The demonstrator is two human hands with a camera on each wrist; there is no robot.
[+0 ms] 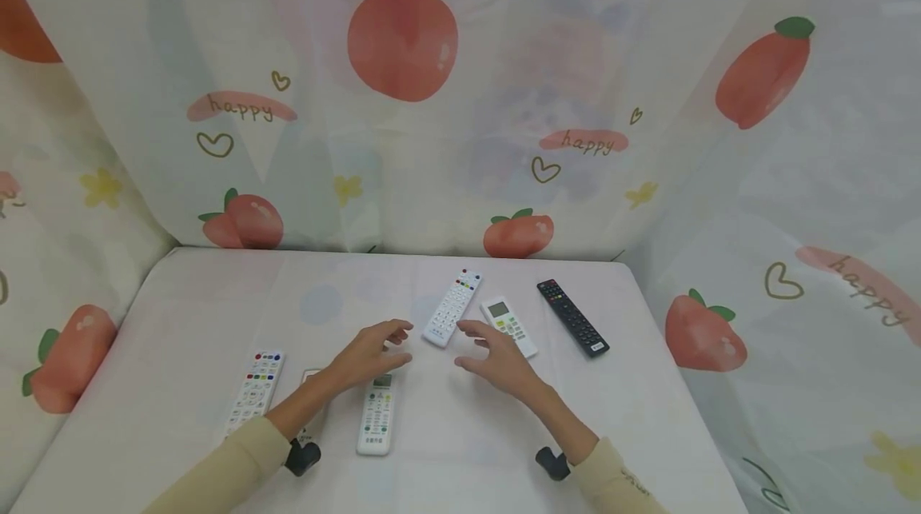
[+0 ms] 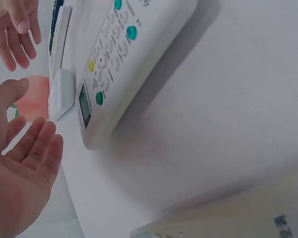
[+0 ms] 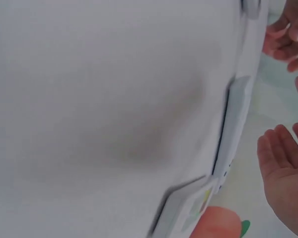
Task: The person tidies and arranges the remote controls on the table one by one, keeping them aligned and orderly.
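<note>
My left hand (image 1: pixel 368 356) hovers with loosely bent fingers just beyond a white air-conditioner remote (image 1: pixel 376 420), holding nothing. Facing it, my right hand (image 1: pixel 498 358) is also without anything in its grasp, and its fingers overlap a white remote with a small screen (image 1: pixel 498 310) in the head view. Between and beyond the hands lies a long white remote (image 1: pixel 452 308) with coloured buttons. In the left wrist view, the air-conditioner remote (image 2: pixel 114 64) shows its green and yellow buttons beside the left palm (image 2: pixel 20 188). The right palm (image 3: pixel 288 193) appears at the edge of the right wrist view.
A black remote (image 1: pixel 573 319) lies at the back right. Another white remote (image 1: pixel 255 390) is at the left, partly behind the sleeve. My left forearm hides most of a pale remote (image 1: pixel 312 428). Patterned cloth walls (image 1: pixel 432 178) surround the white-covered table (image 1: pixel 460 450).
</note>
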